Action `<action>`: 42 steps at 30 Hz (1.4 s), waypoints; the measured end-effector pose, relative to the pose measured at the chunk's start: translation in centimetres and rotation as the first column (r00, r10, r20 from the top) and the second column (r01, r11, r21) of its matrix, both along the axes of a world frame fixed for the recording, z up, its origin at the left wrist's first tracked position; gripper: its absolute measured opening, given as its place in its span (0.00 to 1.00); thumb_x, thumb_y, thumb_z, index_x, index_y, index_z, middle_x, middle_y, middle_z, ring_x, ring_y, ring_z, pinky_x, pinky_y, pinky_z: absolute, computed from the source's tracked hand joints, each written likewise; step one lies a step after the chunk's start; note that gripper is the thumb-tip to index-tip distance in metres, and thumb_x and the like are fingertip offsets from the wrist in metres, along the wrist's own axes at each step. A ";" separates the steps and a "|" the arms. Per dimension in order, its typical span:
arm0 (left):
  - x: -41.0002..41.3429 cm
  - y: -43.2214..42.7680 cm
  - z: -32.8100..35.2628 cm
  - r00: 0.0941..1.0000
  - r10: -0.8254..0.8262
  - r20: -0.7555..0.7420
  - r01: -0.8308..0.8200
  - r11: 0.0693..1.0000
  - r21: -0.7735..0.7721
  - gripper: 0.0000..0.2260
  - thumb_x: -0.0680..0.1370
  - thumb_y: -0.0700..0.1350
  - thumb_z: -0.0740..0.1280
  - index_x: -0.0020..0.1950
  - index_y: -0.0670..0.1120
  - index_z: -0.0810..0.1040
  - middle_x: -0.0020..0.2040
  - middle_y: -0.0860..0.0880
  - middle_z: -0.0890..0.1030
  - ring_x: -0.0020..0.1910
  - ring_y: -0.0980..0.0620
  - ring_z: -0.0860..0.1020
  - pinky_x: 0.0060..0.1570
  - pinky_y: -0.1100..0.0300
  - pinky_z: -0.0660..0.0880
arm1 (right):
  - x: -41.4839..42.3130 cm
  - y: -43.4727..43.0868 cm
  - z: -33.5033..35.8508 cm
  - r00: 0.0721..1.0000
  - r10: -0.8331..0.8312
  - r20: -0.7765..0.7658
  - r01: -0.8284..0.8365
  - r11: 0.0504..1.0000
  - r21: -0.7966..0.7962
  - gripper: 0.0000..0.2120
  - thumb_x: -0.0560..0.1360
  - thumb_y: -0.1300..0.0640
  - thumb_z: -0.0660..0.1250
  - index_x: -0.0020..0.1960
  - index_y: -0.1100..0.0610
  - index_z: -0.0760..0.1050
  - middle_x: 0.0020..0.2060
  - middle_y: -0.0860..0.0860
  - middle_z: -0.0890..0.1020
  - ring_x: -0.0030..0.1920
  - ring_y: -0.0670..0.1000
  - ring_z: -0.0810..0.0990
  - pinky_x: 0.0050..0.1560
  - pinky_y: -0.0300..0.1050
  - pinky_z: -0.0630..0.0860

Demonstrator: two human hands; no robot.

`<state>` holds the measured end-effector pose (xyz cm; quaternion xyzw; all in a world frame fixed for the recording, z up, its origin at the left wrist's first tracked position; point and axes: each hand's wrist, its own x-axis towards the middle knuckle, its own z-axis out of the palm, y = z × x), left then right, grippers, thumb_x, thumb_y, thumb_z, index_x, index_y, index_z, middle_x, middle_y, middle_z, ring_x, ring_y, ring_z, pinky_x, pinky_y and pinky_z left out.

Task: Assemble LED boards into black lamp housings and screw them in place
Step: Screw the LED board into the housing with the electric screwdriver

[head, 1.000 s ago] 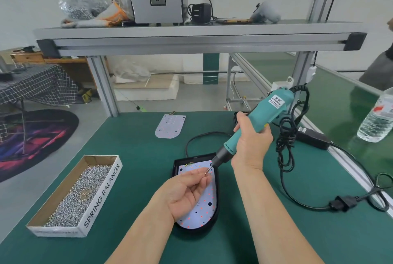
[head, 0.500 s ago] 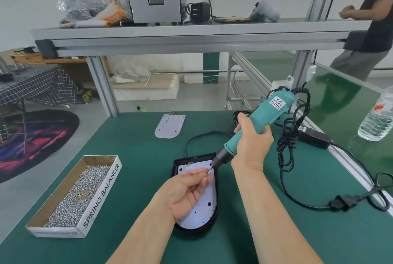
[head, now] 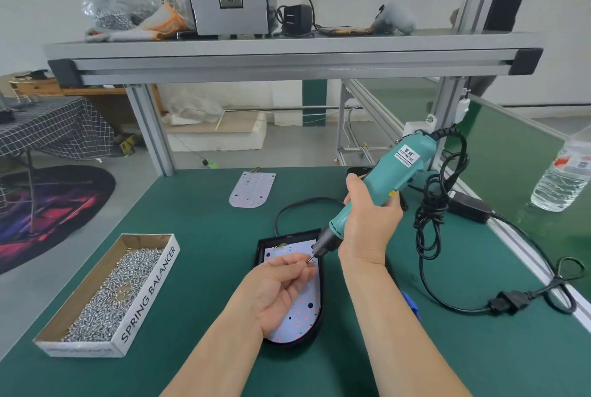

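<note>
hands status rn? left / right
Left hand: pinching what looks like a small screw at the driver's bit.
Right hand: gripping the teal electric screwdriver.

The matt black plastic housing (head: 260, 252) sits on a matt green table mat (head: 208, 252), with a cardboard box (head: 145, 297) of shiny metal screws (head: 118, 294) left of it and a smooth teal plastic screwdriver (head: 380, 182) above it.

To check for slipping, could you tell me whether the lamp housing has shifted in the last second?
No; the lamp housing keeps its place beside the screw box.
</note>
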<state>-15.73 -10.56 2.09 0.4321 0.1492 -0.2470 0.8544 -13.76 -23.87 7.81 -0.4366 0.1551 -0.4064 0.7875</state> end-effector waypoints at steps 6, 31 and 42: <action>-0.1 -0.2 -0.3 1.000 0.024 0.002 -0.024 1.000 -0.019 0.06 0.78 0.28 0.66 0.48 0.30 0.82 0.46 0.33 0.84 0.41 0.42 0.86 0.35 0.62 0.82 | 0.1 -0.7 0.5 1.000 -0.017 0.007 0.017 1.000 -0.015 0.09 0.68 0.59 0.73 0.39 0.55 0.72 0.28 0.49 0.75 0.29 0.48 0.72 0.30 0.39 0.72; 0.0 -4.1 -0.8 0.774 -0.584 0.244 -0.310 -0.014 0.951 0.04 0.76 0.46 0.61 0.49 0.50 0.73 0.38 0.51 0.79 0.41 0.46 0.76 0.37 0.58 0.66 | 2.9 -1.4 -1.3 0.996 -0.073 -0.045 0.045 0.888 -0.457 0.13 0.68 0.54 0.73 0.36 0.57 0.70 0.26 0.43 0.73 0.29 0.48 0.70 0.32 0.47 0.73; 1.1 -4.2 -0.7 0.701 -0.696 0.158 -0.348 -0.141 0.927 0.03 0.76 0.46 0.61 0.43 0.50 0.69 0.37 0.52 0.74 0.38 0.46 0.72 0.36 0.58 0.64 | 3.1 -1.3 -2.7 0.998 -0.053 -0.044 0.024 0.867 -0.498 0.13 0.68 0.54 0.73 0.35 0.56 0.69 0.25 0.42 0.72 0.27 0.46 0.69 0.30 0.40 0.70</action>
